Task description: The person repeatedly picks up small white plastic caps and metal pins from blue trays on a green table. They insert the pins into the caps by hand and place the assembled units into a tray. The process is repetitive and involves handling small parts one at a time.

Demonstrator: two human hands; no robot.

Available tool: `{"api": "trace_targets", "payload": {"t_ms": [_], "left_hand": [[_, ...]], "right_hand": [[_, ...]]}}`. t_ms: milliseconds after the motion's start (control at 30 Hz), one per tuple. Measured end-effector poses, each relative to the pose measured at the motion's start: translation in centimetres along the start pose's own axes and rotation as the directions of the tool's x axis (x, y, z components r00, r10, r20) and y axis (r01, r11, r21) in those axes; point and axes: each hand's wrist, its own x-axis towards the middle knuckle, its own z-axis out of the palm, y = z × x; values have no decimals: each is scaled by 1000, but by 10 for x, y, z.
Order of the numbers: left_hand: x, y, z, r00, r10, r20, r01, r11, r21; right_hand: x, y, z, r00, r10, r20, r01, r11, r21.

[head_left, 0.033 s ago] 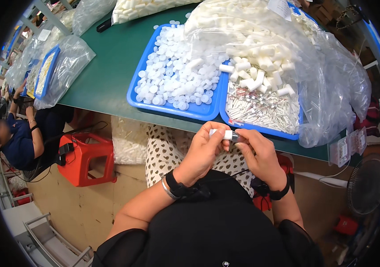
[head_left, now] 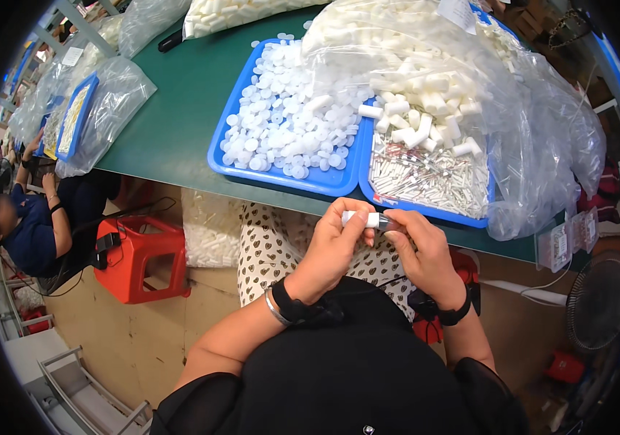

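Above my lap, just off the table's near edge, my two hands meet at one small part. My left hand [head_left: 329, 250] pinches a short white cylinder [head_left: 373, 220] between thumb and fingers. Closed on its other end, a greyish see-through tip [head_left: 384, 222], is my right hand [head_left: 427, 259]; the fingers partly cover this end. Beyond the hands stands a blue tray [head_left: 217, 154] heaped with small translucent white discs [head_left: 281, 116]. A second blue tray [head_left: 426, 212] beside it holds thin white pieces with reddish wires [head_left: 433, 174] and thicker white cylinders [head_left: 419, 130].
A large clear bag [head_left: 389, 43] of white cylinders rests over the trays on the green table [head_left: 172, 109]. To the left are a red stool [head_left: 143, 264] and a seated person [head_left: 34, 232]. A fan [head_left: 600, 301] is at the right.
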Motion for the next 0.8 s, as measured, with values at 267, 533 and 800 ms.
{"api": "trace_targets", "payload": {"t_ms": [267,533,800], "left_hand": [[-6,-3,-6,958,116,263,-186,947,262],[-3,-3,-10,981,-49,186,43,998,35],[1,-3,-23,933,-219,287,330,839,-432]], "right_hand": [[0,4,21,988,-145,50,142,988,66],[4,8,37,991,-133,19,131,987,99],[14,17,37,951,-310,13,303,920,-247]]}}
